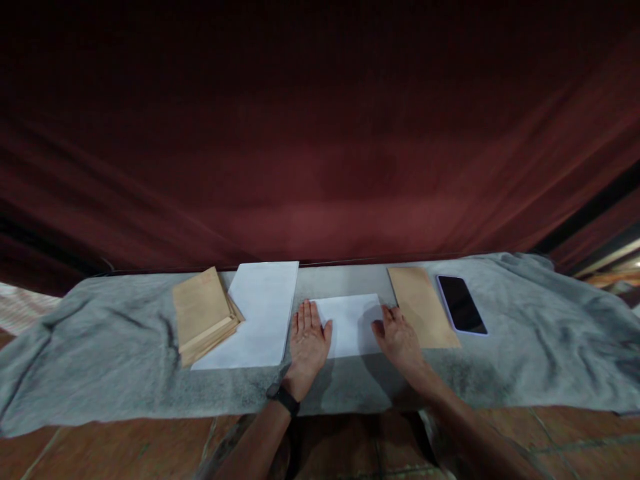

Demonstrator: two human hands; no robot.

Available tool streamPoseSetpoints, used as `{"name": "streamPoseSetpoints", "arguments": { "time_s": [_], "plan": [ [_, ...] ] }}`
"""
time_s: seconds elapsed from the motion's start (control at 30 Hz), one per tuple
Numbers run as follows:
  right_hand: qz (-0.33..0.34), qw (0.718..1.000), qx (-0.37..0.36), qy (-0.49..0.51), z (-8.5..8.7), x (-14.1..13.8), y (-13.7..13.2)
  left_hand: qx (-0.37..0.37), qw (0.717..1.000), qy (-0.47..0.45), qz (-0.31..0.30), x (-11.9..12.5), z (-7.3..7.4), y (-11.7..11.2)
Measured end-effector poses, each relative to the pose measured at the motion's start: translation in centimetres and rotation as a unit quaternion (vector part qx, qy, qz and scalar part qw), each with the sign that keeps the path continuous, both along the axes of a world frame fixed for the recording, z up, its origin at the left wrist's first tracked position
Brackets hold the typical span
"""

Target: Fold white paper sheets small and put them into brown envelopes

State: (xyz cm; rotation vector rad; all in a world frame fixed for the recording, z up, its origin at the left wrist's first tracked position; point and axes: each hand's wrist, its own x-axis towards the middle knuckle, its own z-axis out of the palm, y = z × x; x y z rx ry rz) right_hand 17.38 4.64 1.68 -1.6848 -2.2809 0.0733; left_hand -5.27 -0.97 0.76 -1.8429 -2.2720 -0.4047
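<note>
A white sheet of paper (349,327), apparently folded to a smaller size, lies on the grey cloth between my hands. My left hand (309,340) is open and flat, its thumb side over the sheet's left end. At the right end rests my right hand (400,340), fingers slightly bent and thumb apart from them, touching the paper's edge. Just beyond that hand lies a single brown envelope (425,310). To the left of my left hand is a larger stack of white paper (263,313), partly covered by a pile of brown envelopes (203,310).
A phone (461,305) in a lilac case lies right of the single envelope. The grey cloth (120,347) is wrinkled at both ends. A dark red curtain (320,167) hangs behind. Terracotta floor tiles (125,447) show along the front edge.
</note>
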Motion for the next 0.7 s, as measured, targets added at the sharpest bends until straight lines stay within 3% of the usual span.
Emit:
{"name": "streamPoseSetpoints", "arguments": {
  "time_s": [0.23, 0.33, 0.43, 0.53, 0.6, 0.7],
  "plan": [
    [-0.038, 0.998, -0.046, 0.014, 0.2, 0.4, 0.7, -0.008, 1.000, 0.005, -0.002, 0.1, 0.3, 0.0],
    [-0.043, 0.990, -0.093, 0.101, 0.3, 0.7, 1.3, -0.012, 1.000, 0.004, -0.001, 0.1, 0.4, 0.0],
    [-0.036, 0.941, -0.192, 0.275, 0.6, 0.9, 1.9, -0.015, 1.000, -0.011, 0.000, 0.0, 0.4, 0.1],
    [-0.021, 0.906, -0.224, 0.359, 1.6, 1.0, 2.5, 0.008, 0.999, -0.048, -0.010, -0.1, 1.2, 0.4],
    [-0.023, 0.878, -0.219, 0.425, 2.7, 1.2, 2.9, 0.029, 0.994, -0.091, -0.053, 0.2, 2.4, 0.5],
    [-0.036, 0.802, -0.201, 0.562, 5.0, 1.5, 3.1, 0.029, 0.969, -0.171, -0.176, 2.0, 4.7, 0.1]
  ]
}}
